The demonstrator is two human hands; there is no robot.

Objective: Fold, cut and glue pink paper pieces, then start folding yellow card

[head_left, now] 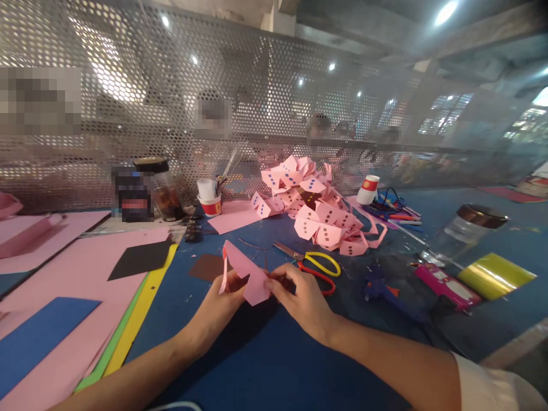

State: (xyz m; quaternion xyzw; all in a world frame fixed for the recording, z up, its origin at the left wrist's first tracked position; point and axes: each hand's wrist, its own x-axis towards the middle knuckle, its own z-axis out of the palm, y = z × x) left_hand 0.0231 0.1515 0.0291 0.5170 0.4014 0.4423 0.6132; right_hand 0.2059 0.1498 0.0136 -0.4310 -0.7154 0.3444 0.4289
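A pink paper cutout (249,273), bent with angular edges, is held up over the blue table (240,365). My left hand (229,294) grips its lower left side, fingers partly hidden behind the paper. At its right edge my right hand (302,299) pinches it between thumb and fingers. Just beyond the right hand lie scissors (319,268) with one yellow and one red handle. A brown sheet (208,267) lies on the table behind the left hand. Farther back rises a pile of folded pink paper pieces (317,205) with small dark and blue squares on them.
Pink, green and yellow sheets (128,325) are stacked at left, under a black piece (139,260) and a blue piece (47,337). On the right are a blue glue gun (391,294), a magenta tool (447,287), a yellow roll (496,275) and a jar (466,234). Perforated metal panels stand behind.
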